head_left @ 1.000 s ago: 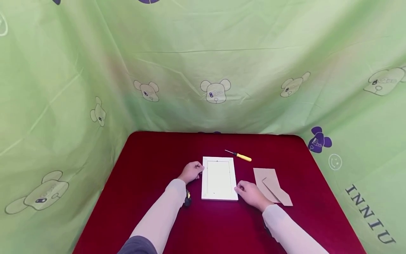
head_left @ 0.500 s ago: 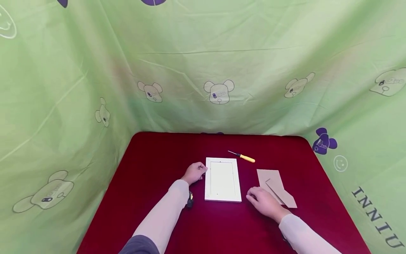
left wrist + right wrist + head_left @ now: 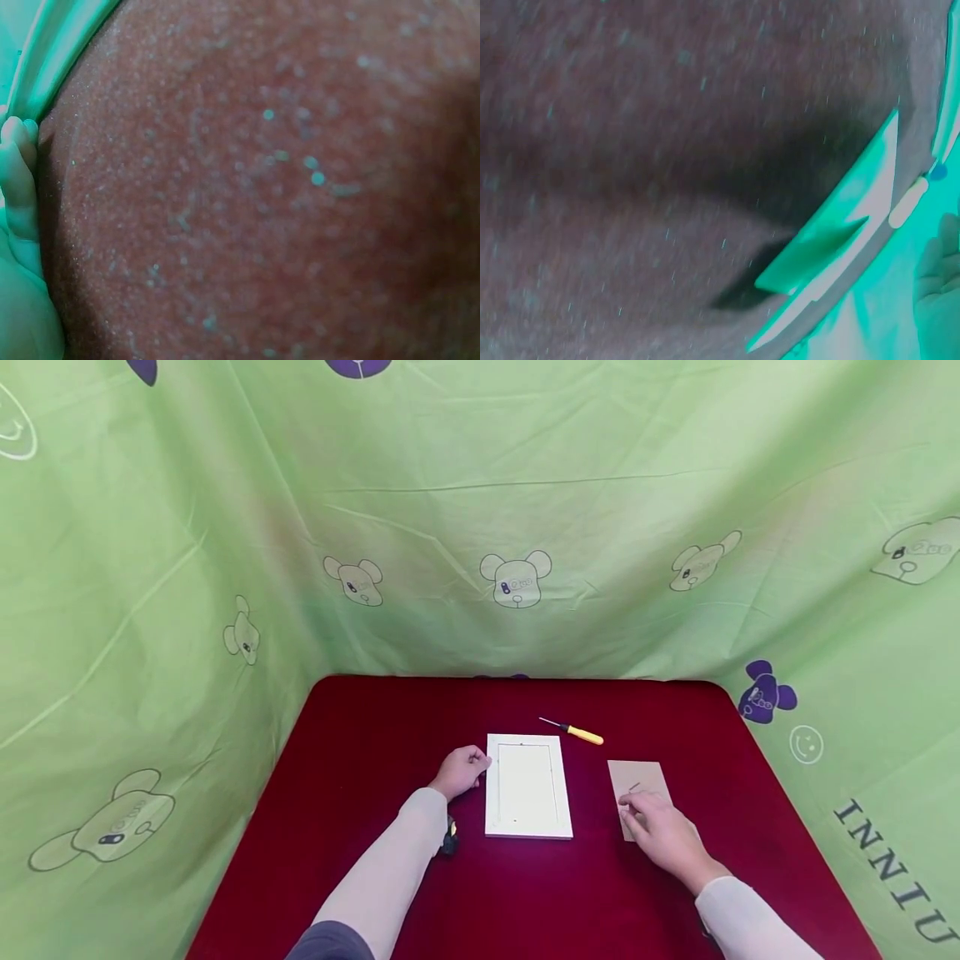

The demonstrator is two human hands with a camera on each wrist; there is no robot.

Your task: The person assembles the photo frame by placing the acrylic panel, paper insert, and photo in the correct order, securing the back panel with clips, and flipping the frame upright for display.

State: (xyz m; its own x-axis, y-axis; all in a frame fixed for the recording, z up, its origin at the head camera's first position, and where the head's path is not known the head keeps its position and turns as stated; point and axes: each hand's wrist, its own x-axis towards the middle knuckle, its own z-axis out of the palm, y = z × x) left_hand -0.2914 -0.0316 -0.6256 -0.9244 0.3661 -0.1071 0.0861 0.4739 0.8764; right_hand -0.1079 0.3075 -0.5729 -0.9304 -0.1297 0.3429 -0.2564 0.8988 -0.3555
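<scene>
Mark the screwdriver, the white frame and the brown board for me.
Screwdriver [image 3: 585, 735], head view, on the yellow handle.
White frame [image 3: 492, 793], head view, on the left border.
Brown board [image 3: 639, 773], head view, on the uncovered upper part.

At lower centre I see a white frame [image 3: 528, 787] on a deep-red desk [image 3: 390, 735]; to its right, a tan board [image 3: 637, 773] and a yellow-and-black screwdriver [image 3: 582, 733]. Green cloth [image 3: 420, 518] with pale and purple bear heads [image 3: 517, 583] fills the top. My forearm sleeves [image 3: 382, 864] are off-white.

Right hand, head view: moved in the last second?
Yes. The right hand has moved right, away from the white frame, whose right edge it was at; now it is at the brown board.
</scene>
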